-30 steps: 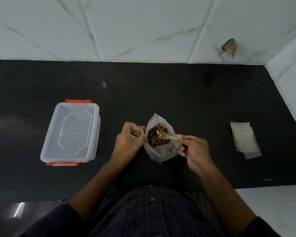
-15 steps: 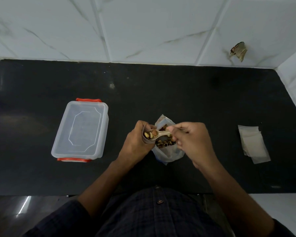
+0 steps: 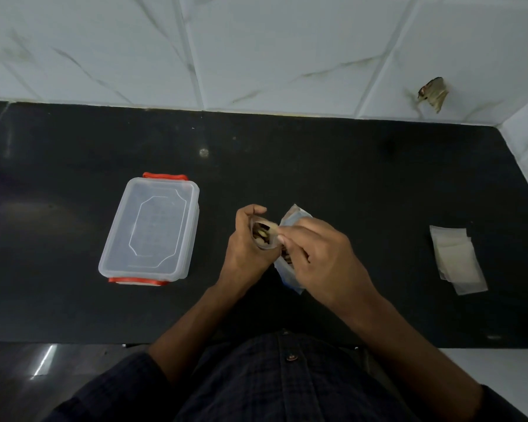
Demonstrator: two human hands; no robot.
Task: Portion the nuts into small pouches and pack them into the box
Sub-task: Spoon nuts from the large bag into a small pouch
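Clearly early on, the left hand [image 3: 244, 245] grips the first small pouch [image 3: 264, 237] while the right hand [image 3: 320, 257] pinches a spoon [image 3: 272, 230] tipping nuts [image 3: 260, 234] in, beside the bag [image 3: 290, 271]; spare pouches [image 3: 457, 260] wait and the box [image 3: 151, 229] sits lidded, unpacked.

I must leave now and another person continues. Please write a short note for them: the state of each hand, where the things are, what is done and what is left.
Left hand grips a small pouch, open, some nuts inside.
Right hand holds the spoon at the pouch mouth.
Bag of nuts stands under the right hand.
Box is to the left, lid on.
Spare pouches lie to the right.
Done: filling of this pouch has begun.
Left: finish it, fill the rest, open the box, pack.
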